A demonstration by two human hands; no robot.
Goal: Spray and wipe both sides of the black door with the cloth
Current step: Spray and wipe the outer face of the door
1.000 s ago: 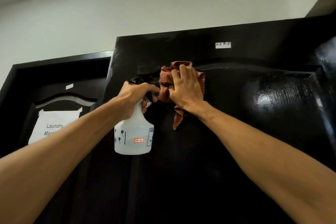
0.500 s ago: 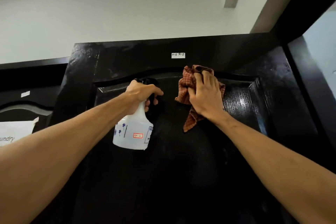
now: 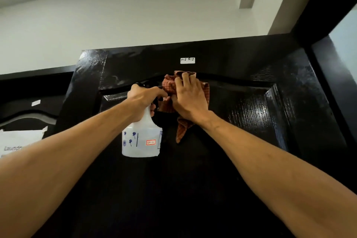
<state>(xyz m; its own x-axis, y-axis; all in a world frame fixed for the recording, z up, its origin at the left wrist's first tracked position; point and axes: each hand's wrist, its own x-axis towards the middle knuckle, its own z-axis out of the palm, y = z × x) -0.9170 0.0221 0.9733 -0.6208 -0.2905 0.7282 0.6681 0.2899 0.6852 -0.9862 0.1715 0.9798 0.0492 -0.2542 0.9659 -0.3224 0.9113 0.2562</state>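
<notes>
Right hand [image 3: 190, 98] presses the cloth [image 3: 205, 91] flat just under the door [image 3: 251, 121] label [image 3: 187, 60], left hand [image 3: 144, 95] beside it gripping the spray bottle [image 3: 142, 141], unwiped panel stretching right.

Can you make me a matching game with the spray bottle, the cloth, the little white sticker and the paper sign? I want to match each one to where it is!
Things:
1. spray bottle
2. cloth
3. white sticker
4. paper sign

Places:
A. near the top of the black door
B. under the right hand
C. on the other door, far left
D. in the left hand

Pairs: 1-D, 2-B, 3-A, 4-C
</notes>
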